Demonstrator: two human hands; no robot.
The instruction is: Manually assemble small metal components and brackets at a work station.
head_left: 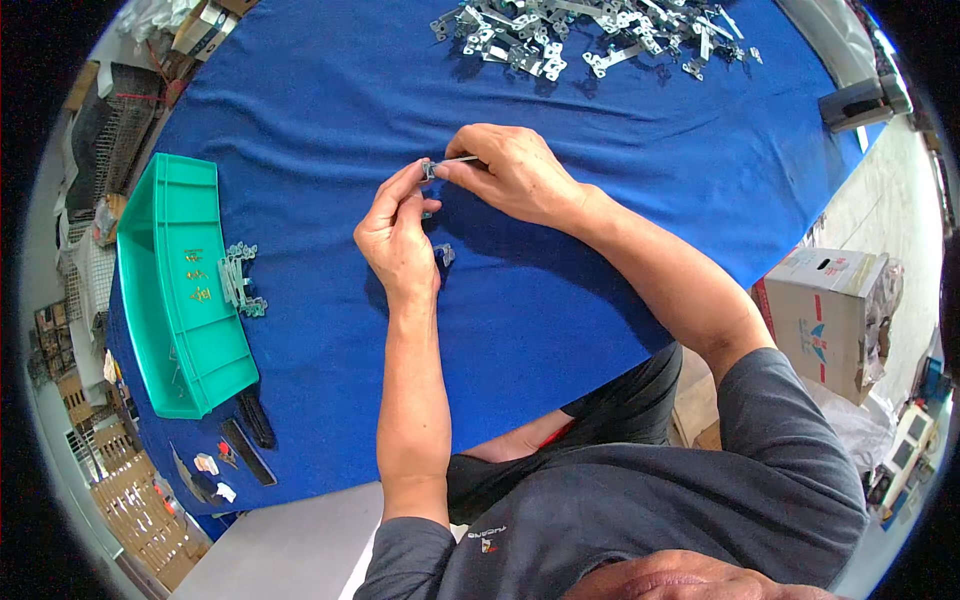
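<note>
Above the blue cloth, my left hand point(400, 235) is closed, pinching a small silver metal bracket point(429, 172) between thumb and fingertips. My right hand point(520, 175) meets it from the right, its fingers closed round a thin metal rod point(461, 159) whose end is at the bracket. Whether the rod passes into the bracket is too small to tell. Beside my left wrist shows another small metal piece point(446, 256), partly hidden by the hand; I cannot tell if it lies on the cloth or joins the held bracket.
A green plastic bin point(215, 345) stands at the left, with several metal brackets point(240, 282) against it. At the far side lies a heap of loose metal brackets point(610, 35). Dark strips point(247, 452) lie near the left edge. A cardboard box point(820, 315) is on the floor at right.
</note>
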